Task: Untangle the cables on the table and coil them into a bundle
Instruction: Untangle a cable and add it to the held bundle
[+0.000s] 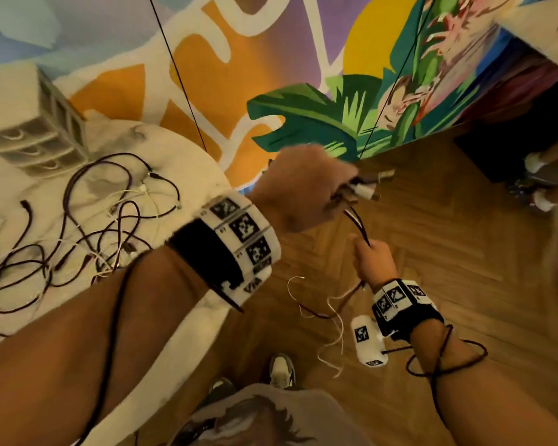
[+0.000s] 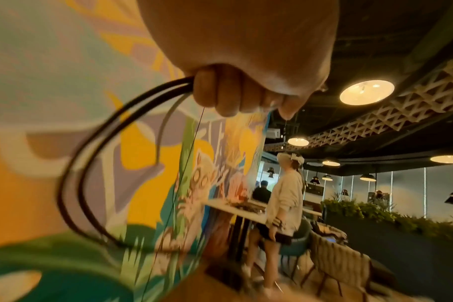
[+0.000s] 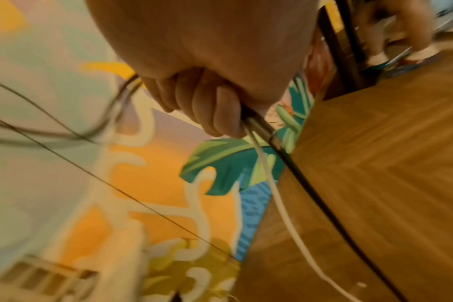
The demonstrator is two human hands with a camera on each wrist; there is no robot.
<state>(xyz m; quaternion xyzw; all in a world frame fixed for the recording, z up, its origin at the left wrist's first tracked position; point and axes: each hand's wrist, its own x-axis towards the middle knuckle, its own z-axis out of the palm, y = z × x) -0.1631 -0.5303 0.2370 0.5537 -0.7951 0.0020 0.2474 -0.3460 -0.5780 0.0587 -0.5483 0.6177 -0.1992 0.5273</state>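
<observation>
1. A painted mural [image 1: 271, 75] of orange, lilac and green leaves covers the wall; below it lies a herringbone wood floor [image 1: 448, 236], and a white marbled table [image 1: 181, 162] stands at the left of the head view.
2. A small white drawer unit [image 1: 36, 130] sits at the far left of the table; its fronts look translucent, but blur keeps whatever is inside from being made out.
3. A tangled pile of cables [image 1: 87, 226], dark purple and white, lies loose on the table beside the drawer unit.
4. The left hand [image 1: 306, 191], raised beyond the table's edge, is closed in a fist around a bunch of cable ends [image 1: 364, 188]; white and dark plugs stick out past the knuckles. The left wrist view shows two dark strands and a grey one looping out of the curled fingers [image 2: 220, 92].
5. The right hand [image 1: 374, 262], lower and over the floor, grips the hanging strands [image 1: 358, 226] that run down from the left fist; a white and a dark strand leave its fingers [image 3: 220, 110].
6. Loose white and dark tails [image 1: 332, 317] dangle below, blurred.
7. Another person [image 2: 282, 204] stands by a far table; only their shoes appear at the head view's right edge.
</observation>
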